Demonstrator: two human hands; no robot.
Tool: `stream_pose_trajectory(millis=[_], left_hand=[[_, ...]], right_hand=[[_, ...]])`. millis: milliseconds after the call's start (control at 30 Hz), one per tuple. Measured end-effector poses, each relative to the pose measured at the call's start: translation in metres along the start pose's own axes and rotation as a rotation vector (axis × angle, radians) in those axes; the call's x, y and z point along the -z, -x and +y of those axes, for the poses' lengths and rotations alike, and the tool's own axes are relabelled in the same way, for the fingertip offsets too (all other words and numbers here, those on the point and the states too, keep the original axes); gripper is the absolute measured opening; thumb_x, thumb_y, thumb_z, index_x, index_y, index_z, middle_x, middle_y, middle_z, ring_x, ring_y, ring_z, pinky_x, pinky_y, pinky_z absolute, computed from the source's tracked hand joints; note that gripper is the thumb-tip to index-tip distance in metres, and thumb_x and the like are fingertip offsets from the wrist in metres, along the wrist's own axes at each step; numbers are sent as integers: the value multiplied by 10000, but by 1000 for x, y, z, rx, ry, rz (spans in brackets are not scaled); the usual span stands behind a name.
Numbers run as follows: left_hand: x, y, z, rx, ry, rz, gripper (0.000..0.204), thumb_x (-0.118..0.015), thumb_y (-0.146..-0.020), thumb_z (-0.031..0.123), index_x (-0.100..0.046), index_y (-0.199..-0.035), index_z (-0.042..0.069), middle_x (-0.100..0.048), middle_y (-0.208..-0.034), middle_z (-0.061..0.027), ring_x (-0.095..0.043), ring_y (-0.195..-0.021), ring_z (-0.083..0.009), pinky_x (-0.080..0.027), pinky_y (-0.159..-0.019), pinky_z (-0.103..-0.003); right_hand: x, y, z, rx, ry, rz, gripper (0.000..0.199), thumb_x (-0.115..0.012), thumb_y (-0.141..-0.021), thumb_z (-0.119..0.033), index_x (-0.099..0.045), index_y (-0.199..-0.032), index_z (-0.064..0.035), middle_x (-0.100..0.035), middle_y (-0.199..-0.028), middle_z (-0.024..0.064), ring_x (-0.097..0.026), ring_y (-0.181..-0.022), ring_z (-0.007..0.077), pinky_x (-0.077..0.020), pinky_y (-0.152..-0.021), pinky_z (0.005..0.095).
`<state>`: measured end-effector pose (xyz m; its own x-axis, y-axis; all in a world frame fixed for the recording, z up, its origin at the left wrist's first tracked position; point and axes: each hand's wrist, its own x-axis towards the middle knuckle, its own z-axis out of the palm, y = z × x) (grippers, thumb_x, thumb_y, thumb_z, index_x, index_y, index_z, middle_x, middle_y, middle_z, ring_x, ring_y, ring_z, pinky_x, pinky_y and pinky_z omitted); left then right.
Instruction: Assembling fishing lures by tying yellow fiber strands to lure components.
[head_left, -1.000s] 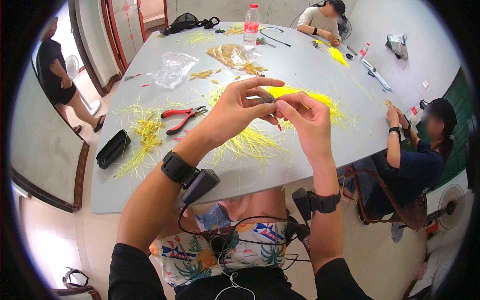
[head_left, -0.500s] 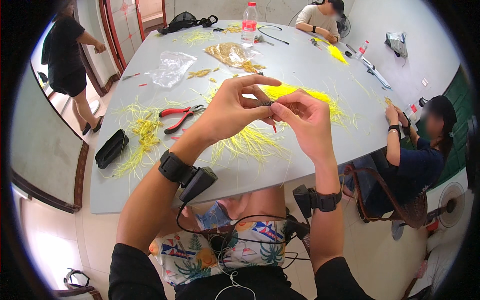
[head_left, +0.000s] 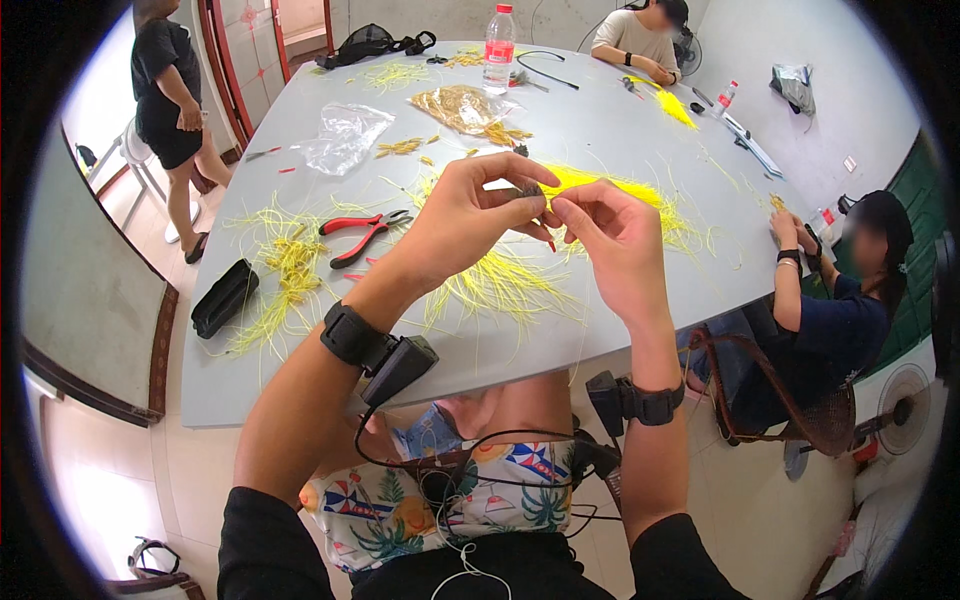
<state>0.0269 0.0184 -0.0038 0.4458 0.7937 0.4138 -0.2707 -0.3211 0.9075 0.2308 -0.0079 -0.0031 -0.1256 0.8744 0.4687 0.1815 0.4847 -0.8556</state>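
My left hand [head_left: 470,215] and my right hand [head_left: 615,240] meet above the grey table [head_left: 600,120]. The fingertips of both pinch a small dark part [head_left: 531,191], and a short red piece [head_left: 550,241] hangs just below it. Under and behind my hands lie loose yellow wires [head_left: 505,285], with a thicker yellow bundle [head_left: 600,185] past my right hand. Each wrist wears a black strap with a small black device.
Red-handled pliers [head_left: 362,233] and a black case [head_left: 225,297] lie at the left among cut yellow strands [head_left: 285,265]. Clear plastic bags [head_left: 345,135], a water bottle [head_left: 499,35] and a black bag [head_left: 375,42] sit further back. Two people sit at the table; another stands at the left.
My hands stay together over the wires, with only small finger movement. The person standing at the left has turned and shifted nearer the table.
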Motion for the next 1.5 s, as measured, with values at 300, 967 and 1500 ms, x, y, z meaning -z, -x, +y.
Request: stream_pose_trajectory(millis=[300,967,1500], left_hand=[[5,2,2,26,-16,-1,166,-758,-990,99,-632,-1087,49,-724,-1050,-73,-729,-962,-163,-571,-806,-306],[12,1,-2,135,414,27,135,-675,-1023,39,-572,-1052,121,-666,-1084,-49,-653,-968,-135,-520,-887,-325],[9,2,0,112,346,-8,175,-709,-995,27,-565,-1029,120,-693,-1081,-61,-653,-931,-131,-512,-832,-303]], right_hand=[[-5,-1,3,121,-41,29,130,-749,-992,-71,-761,-1052,44,-728,-958,56,-695,-828,95,-544,-745,247],[4,6,-15,-200,-595,-137,408,-534,-1060,-328,-752,-944,-3,-772,-958,136,-748,-961,221,-574,-866,364],[4,5,-10,-208,-622,-147,396,-548,-1056,-327,-753,-981,4,-767,-993,126,-736,-962,224,-558,-841,366]])
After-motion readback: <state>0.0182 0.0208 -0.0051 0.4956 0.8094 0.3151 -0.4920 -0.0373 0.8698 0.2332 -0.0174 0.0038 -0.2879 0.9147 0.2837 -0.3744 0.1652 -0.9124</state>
